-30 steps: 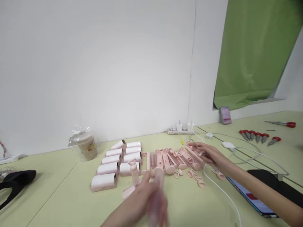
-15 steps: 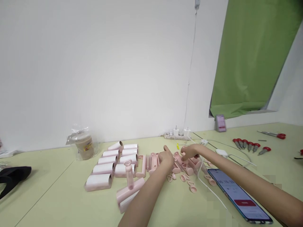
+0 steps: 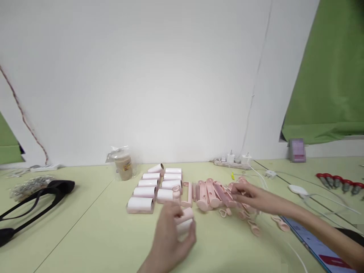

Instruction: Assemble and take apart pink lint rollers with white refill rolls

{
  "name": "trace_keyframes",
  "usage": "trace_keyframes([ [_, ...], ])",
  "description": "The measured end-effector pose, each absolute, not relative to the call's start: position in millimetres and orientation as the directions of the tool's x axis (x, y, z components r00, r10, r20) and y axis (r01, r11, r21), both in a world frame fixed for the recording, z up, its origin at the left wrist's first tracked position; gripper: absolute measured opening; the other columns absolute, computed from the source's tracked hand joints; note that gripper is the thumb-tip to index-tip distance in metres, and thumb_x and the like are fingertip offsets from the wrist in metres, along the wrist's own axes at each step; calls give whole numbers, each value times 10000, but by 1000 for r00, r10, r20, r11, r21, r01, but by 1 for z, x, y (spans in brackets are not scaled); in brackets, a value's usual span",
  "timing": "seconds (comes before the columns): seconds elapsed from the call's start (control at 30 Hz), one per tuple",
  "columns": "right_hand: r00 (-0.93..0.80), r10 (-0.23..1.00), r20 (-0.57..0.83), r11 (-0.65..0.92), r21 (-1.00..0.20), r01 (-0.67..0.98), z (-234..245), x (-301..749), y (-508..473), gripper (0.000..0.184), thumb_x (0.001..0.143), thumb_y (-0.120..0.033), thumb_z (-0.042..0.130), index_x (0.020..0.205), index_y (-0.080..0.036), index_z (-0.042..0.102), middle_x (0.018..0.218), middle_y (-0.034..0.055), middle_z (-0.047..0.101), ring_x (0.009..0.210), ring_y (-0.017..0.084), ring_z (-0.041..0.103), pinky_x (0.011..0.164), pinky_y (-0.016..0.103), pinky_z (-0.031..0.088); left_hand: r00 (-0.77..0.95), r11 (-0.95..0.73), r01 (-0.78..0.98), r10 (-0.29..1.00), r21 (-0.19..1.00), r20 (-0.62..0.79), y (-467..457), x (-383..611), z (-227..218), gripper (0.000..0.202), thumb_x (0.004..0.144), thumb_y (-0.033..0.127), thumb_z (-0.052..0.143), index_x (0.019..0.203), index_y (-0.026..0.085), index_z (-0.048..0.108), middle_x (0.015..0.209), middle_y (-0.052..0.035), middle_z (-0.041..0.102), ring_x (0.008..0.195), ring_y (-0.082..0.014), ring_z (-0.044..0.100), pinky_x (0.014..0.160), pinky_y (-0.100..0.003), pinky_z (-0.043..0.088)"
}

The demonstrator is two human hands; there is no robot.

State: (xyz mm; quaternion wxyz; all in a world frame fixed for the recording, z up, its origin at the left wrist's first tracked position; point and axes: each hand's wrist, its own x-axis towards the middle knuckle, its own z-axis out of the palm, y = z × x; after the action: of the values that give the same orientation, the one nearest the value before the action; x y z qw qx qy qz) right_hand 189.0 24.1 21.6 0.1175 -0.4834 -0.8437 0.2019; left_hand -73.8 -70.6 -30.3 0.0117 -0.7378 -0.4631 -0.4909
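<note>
My left hand (image 3: 173, 235) is closed around a pink-and-white lint roller (image 3: 184, 218) low in the middle of the head view. A pink handle with a looped top (image 3: 176, 192) shows just behind that hand. To the right, my right hand (image 3: 246, 195) reaches into a heap of long pink plastic holders (image 3: 210, 195). Its fingers are bent down among the parts, and what they grip is hidden. Small pink loop-ended caps (image 3: 254, 228) lie scattered below it. White paper rolls in pink cases (image 3: 140, 204) stand in two columns on the left.
A bagged tub (image 3: 124, 167) and a power strip (image 3: 230, 163) sit by the wall. A phone (image 3: 315, 246) lies under my right forearm, with white cables nearby. Red-handled tools (image 3: 337, 181) are at far right, a black strapped item (image 3: 57, 189) at left.
My left hand has left the pink pile, moved left and towards me, and taken hold of the lint roller. My right hand stays at the pile. The view has turned left.
</note>
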Motion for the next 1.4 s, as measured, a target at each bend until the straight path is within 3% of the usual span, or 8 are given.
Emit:
trace_keyframes([
  [0.23, -542, 812, 216, 544, -616, 570, -26, 133, -21, 162, 787, -359, 476, 757, -210, 534, 575, -43, 393, 532, 120, 396, 487, 220, 309, -60, -47, 531, 994, 846, 93, -57, -125, -91, 515, 600, 281, 650, 1015, 185, 361, 1041, -81, 440, 986, -243, 452, 827, -351, 388],
  [0.37, -484, 835, 262, 505, -715, 483, -39, 107, -27, 465, 730, -388, 571, 1152, -233, 454, 553, -74, 343, 492, 112, 373, 458, 209, 300, 140, -144, 442, 986, 885, 90, -60, -104, -104, 459, 624, 235, 637, 1009, 186, 392, 989, -55, 474, 920, -209, 484, 797, -308, 396],
  [0.6, -340, 865, 370, 500, -696, 515, -32, 101, -17, 209, 721, -372, 562, 711, -177, 636, 586, 4, 578, 547, 155, 526, 492, 246, 394, 253, -212, 331, 959, 919, 130, -38, -84, -106, 611, 581, 257, 705, 1070, 185, 347, 1002, -61, 491, 923, -217, 486, 798, -320, 396],
  [0.77, 54, 822, 567, 506, -771, 388, -7, 133, -23, 288, 767, -451, 514, 728, -188, 625, 691, 38, 637, 605, 176, 586, 482, 247, 444, 207, -203, 291, 968, 935, 145, -23, -85, -105, 627, 592, 290, 694, 1097, 192, 336, 1059, -83, 434, 1023, -235, 428, 863, -353, 365],
  [0.93, -33, 557, 830, 782, -510, 359, -16, 162, -58, 255, 806, -455, 487, 957, -285, 603, 835, 31, 636, 685, 173, 601, 510, 236, 465, -72, -289, -62, 956, 955, 284, -36, -90, -82, 734, 500, 520, 701, 1066, 217, 344, 1106, -80, 422, 1081, -242, 398, 911, -354, 320],
  [1.1, -632, 383, 674, 920, -343, 193, -28, 150, -80, 402, 817, -377, 516, 1209, -355, 429, 666, -28, 605, 508, 113, 570, 482, 207, 422, 513, 349, -379, 850, 857, -119, -57, -80, -56, 628, 712, 701, 290, 932, 142, 474, 707, -68, 581, 744, -240, 585, 708, -366, 425],
  [1.23, -783, 510, 357, 860, -183, 476, -46, 168, -74, 495, 792, -298, 538, 1263, -274, 387, 555, -60, 619, 436, 114, 571, 448, 199, 405, 552, 490, -349, 796, 799, -247, -69, -69, -69, 455, 633, 464, 638, 911, 149, 460, 672, -46, 608, 645, -208, 593, 626, -332, 443],
  [1.4, -541, 666, 513, 610, 43, 791, -51, 230, -60, 214, 792, -338, 498, 980, -240, 531, 734, 12, 695, 556, 169, 651, 448, 213, 460, 412, 321, -247, 889, 914, -201, -70, -68, -79, 452, 627, 299, 688, 985, 189, 435, 684, 9, 584, 591, -155, 562, 621, -306, 437],
])
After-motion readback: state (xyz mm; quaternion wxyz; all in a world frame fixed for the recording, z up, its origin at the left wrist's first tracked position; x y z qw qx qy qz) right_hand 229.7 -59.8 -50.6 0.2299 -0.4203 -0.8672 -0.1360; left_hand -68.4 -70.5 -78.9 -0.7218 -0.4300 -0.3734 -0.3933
